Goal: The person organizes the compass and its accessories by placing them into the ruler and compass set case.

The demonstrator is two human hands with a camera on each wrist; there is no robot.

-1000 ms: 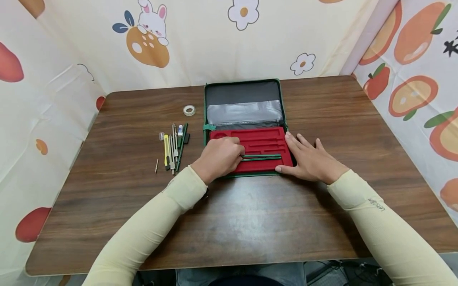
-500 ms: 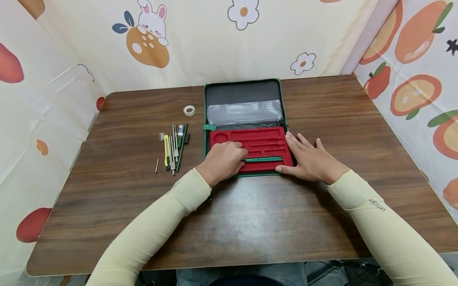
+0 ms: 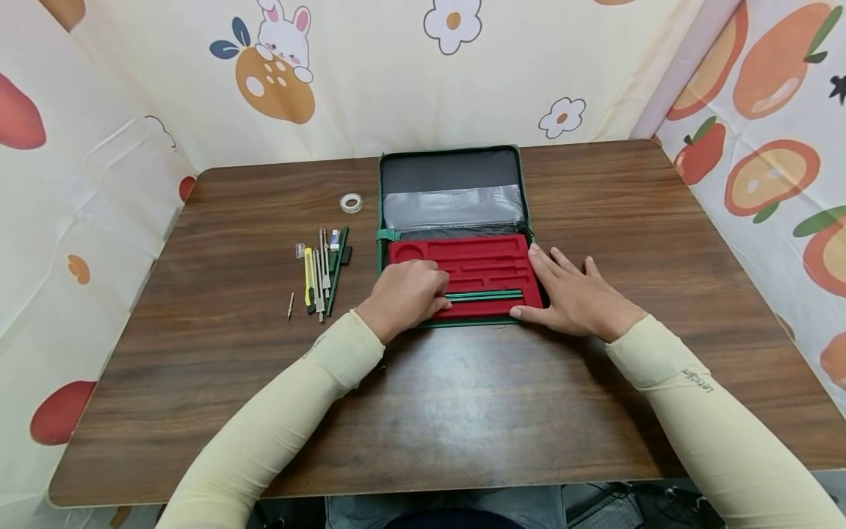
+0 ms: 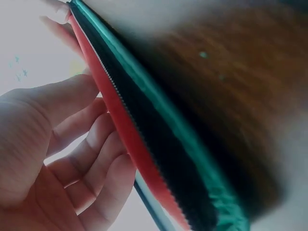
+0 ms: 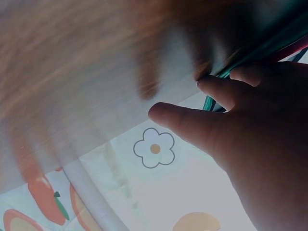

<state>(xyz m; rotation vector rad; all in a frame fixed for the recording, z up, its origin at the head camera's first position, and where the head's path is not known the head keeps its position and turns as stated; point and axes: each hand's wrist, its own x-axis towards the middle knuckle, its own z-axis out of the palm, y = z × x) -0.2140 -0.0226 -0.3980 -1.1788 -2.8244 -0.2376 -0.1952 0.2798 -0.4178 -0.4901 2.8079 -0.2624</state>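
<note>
Two green pencils [image 3: 487,296] lie side by side in a long slot of the red tray [image 3: 476,250], inside an unzipped green-edged case [image 3: 449,175]. My left hand [image 3: 408,292] is over the tray's left part, its fingers curled at the pencils' left ends, which it hides. In the left wrist view, the curled fingers [image 4: 98,156] and thumb reach over the tray's red edge [image 4: 144,156], beside the zipper. My right hand [image 3: 573,295] lies spread at the case's right edge, thumb at the front corner and forefinger further back along the side.
Left of the case lies a group of stationery: a yellow utility knife [image 3: 308,279], several silvery tools [image 3: 320,283] and another green pencil [image 3: 338,272]. A small thin piece [image 3: 290,306] lies apart from them. Behind stands a roll of tape [image 3: 351,203]. Printed curtains border the table [image 3: 463,411].
The two pencils, apart from each other a second ago, now lie close together nearer the tray's front. My left hand has since shifted slightly left. My right hand stays in place.
</note>
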